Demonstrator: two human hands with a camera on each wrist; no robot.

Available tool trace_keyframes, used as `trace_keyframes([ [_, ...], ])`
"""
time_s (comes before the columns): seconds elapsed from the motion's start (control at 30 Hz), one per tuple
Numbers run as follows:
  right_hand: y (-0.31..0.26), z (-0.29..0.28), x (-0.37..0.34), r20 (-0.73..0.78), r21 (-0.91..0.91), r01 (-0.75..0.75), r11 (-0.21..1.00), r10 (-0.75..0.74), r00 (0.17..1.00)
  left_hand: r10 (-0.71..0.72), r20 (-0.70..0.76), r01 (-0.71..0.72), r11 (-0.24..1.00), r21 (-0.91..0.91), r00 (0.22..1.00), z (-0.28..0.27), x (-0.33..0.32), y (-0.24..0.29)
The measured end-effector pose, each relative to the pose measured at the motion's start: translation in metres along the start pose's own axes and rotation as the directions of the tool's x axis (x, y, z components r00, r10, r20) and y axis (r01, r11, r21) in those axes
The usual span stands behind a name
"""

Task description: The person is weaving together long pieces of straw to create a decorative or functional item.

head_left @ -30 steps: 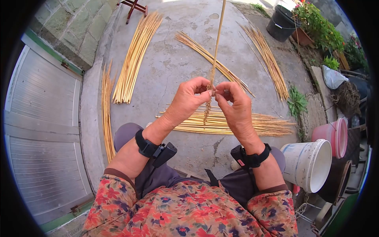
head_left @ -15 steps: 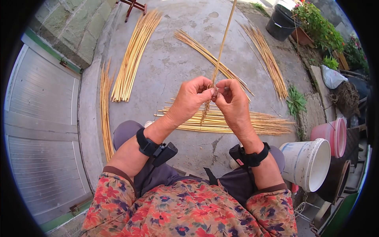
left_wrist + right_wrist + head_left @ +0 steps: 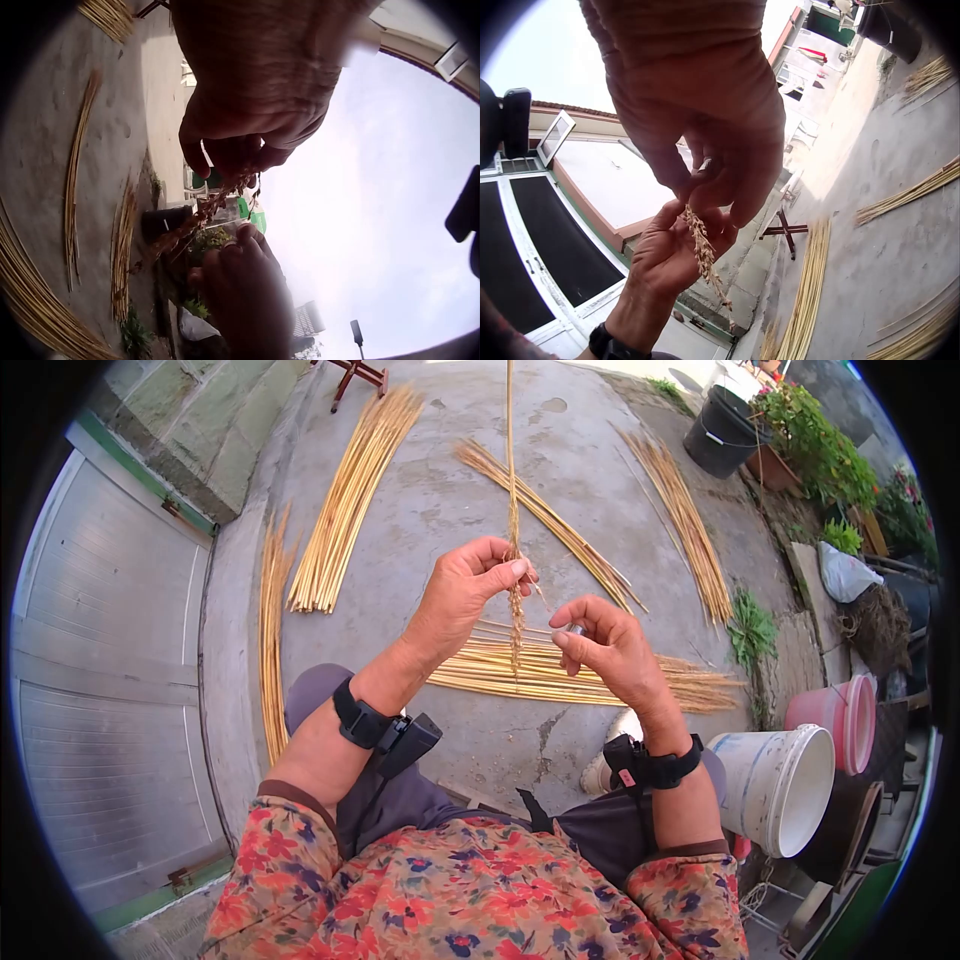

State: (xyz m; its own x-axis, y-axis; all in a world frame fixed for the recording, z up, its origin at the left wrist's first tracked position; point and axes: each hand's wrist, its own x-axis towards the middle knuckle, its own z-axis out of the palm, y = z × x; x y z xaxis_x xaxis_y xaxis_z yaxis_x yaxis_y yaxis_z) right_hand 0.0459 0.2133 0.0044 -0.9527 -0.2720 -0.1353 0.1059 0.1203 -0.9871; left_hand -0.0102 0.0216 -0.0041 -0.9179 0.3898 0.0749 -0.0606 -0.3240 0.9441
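My left hand [image 3: 465,592] pinches a long sorghum stalk [image 3: 511,455] between thumb and fingers, just where its seed head [image 3: 517,630] starts. The stalk runs up out of the head view, and the brown seed head hangs below the fingers. A thin strand [image 3: 541,596] sticks out from that grip toward my right hand [image 3: 612,650]. This right hand is apart to the right, fingers curled, a shiny ring [image 3: 574,628] on one finger. I cannot tell whether its fingertips hold a bit of the strand. In the right wrist view the seed head [image 3: 703,251] overlaps the left palm.
Several bundles of stalks lie on the concrete: a thick one [image 3: 355,500] at far left, one [image 3: 560,520] ahead, one [image 3: 685,520] at right, one [image 3: 480,672] below the hands. A white bucket [image 3: 765,785] and a pink bucket [image 3: 815,712] stand at right; a door [image 3: 110,660] is at left.
My hands were together at the top of the seed head; now the right hand has drawn away to the right and down. The stalk, tilted before, now hangs near upright in my left hand.
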Motion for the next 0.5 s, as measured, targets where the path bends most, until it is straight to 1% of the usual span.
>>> trace_keyframes([
  [0.03,0.003,0.0,0.002,-0.106,-0.027,0.084,0.996,-0.087,0.991,-0.009,-0.013,0.009,1.0,0.004,1.0,0.0,0.0,0.0],
  [0.07,0.003,0.002,0.004,-0.104,-0.028,0.084,0.996,-0.086,0.991,-0.008,-0.015,0.008,1.0,0.003,1.0,0.001,-0.001,0.0],
  [0.13,0.001,0.009,0.008,-0.26,-0.023,0.196,0.98,-0.195,0.946,0.016,-0.046,-0.011,0.994,0.11,0.999,0.003,-0.002,0.002],
  [0.17,0.001,0.013,0.009,-0.259,-0.022,0.195,0.981,-0.194,0.946,0.015,-0.048,-0.01,0.994,0.109,0.999,0.004,-0.002,0.001],
  [0.23,0.001,0.022,0.01,-0.312,-0.064,0.245,0.967,-0.253,0.916,0.014,-0.042,-0.009,0.993,0.12,0.999,0.005,-0.002,0.0],
  [0.37,0.004,0.026,0.015,-0.331,-0.064,0.236,0.97,-0.244,0.912,-0.023,-0.038,0.028,0.99,0.141,0.999,0.008,-0.002,0.0],
  [0.47,0.005,0.027,0.017,-0.336,-0.039,0.243,0.969,-0.242,0.91,-0.022,-0.022,0.025,0.986,0.163,1.0,0.008,-0.002,-0.002],
  [0.5,0.004,0.026,0.017,-0.323,0.018,0.228,0.974,-0.21,0.923,-0.018,-0.024,0.023,0.982,0.187,1.0,0.009,-0.002,-0.002],
])
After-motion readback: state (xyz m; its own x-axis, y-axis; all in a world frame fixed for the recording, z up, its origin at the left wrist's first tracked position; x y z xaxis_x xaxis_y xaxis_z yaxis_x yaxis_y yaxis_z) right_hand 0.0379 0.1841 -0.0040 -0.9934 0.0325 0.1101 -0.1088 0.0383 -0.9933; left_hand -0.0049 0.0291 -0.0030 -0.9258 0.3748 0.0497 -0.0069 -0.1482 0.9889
